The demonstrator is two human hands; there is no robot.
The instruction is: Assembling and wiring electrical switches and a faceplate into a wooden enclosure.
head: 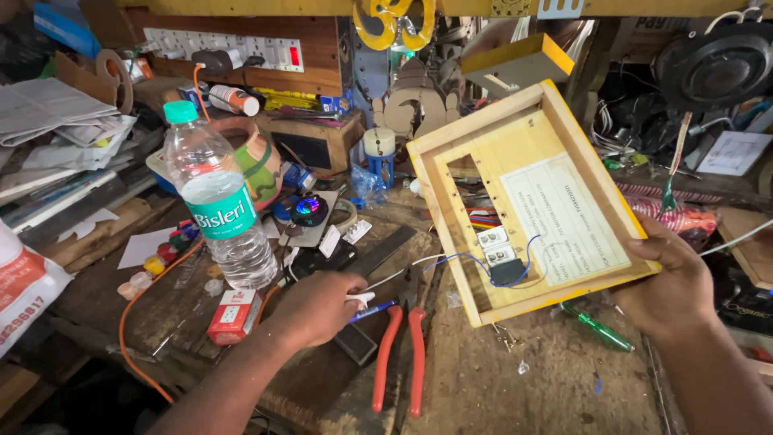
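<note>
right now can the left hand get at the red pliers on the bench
Probably yes: the left hand rests right beside the red pliers, nothing lying between, though its fingers already hold a small white thing.

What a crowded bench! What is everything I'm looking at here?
Wooden box frame: one, pale yellow wood, held up at right, small switches and blue wires inside.
Paper label: one, white, stuck inside the frame.
Pliers: one pair, red handles, on the bench at centre.
Water bottle: one, clear with green cap, standing at left.
Screwdriver: one, green handle, under the frame.
Small carton: one, red and white, beside the bottle.
Cable: one, orange, across the left bench.
Switchboard: one, white, back wall.
Newspapers: a pile, far left.
Left hand: gripping a pen-like tool.
Right hand: holding the frame's lower corner.
</note>
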